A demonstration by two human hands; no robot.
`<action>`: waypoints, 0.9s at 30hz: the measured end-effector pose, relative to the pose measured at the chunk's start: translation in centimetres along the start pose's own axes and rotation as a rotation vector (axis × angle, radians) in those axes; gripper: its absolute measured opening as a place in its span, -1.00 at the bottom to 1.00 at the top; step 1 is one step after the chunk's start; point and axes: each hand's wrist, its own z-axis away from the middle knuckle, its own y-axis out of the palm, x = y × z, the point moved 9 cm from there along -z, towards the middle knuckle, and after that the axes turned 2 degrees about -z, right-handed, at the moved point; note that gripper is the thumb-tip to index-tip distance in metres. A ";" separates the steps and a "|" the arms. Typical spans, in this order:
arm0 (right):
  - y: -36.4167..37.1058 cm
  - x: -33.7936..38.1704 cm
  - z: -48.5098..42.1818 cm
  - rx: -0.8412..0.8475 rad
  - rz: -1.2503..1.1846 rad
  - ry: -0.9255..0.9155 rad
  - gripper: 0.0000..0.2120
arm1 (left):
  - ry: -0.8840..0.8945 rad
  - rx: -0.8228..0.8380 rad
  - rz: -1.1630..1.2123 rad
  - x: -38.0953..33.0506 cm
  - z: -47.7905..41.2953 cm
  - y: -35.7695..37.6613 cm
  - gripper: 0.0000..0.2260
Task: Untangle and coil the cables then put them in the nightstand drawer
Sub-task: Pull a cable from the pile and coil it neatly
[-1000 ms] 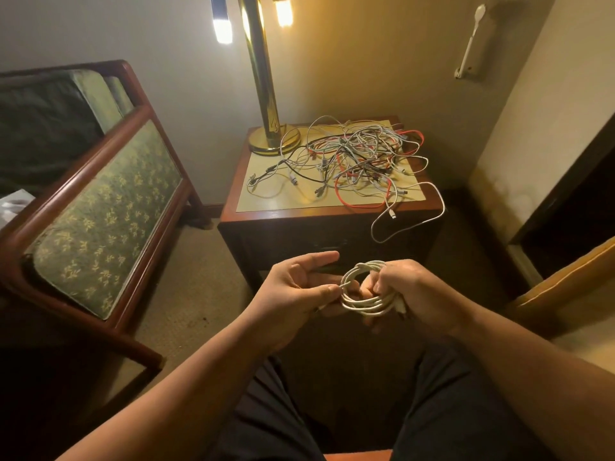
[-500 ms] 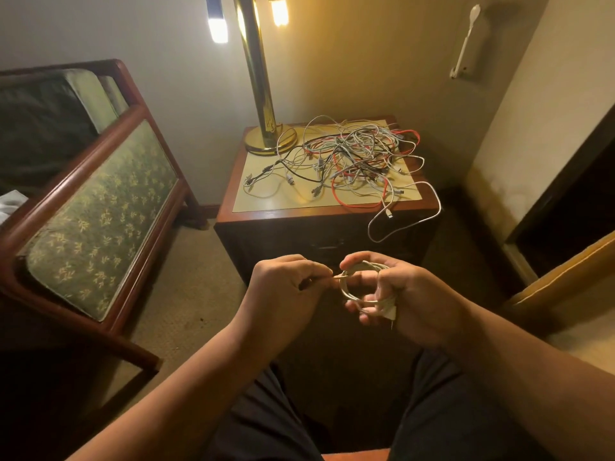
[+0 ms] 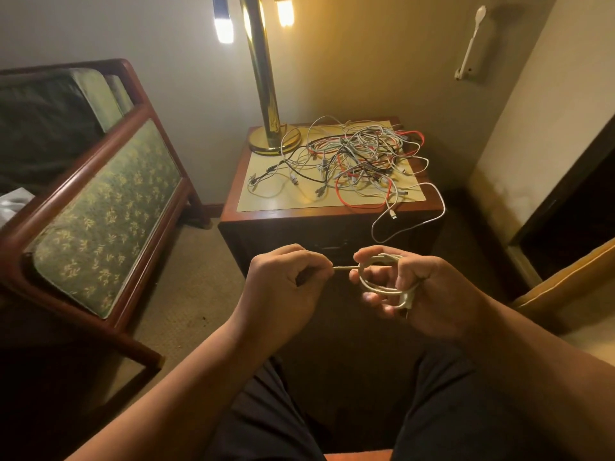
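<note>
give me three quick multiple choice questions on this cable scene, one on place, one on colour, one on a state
1. Where is the tangled cable pile? A nightstand top; B floor; C chair seat.
2. Colour of the coil in the right hand? A red; B white; C black.
3. The left hand is: A pinching the coil's loose end; B flat open; C on the nightstand.
1 A, it lies beside the lamp base. 2 B, its loops show white. 3 A, it grips the end.
</note>
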 end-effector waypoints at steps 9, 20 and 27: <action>-0.8 1.2 0.0 -0.133 0.903 -0.130 -0.72 | -0.330 0.191 0.095 3.1 0.7 1.9 -0.81; 1.3 1.9 0.1 -0.089 0.932 -0.274 -0.68 | -0.954 0.315 1.079 3.1 3.5 6.0 -0.74; 1.0 3.0 0.5 -0.056 0.901 -0.330 -0.75 | -0.938 0.260 1.102 3.6 3.1 5.5 -0.82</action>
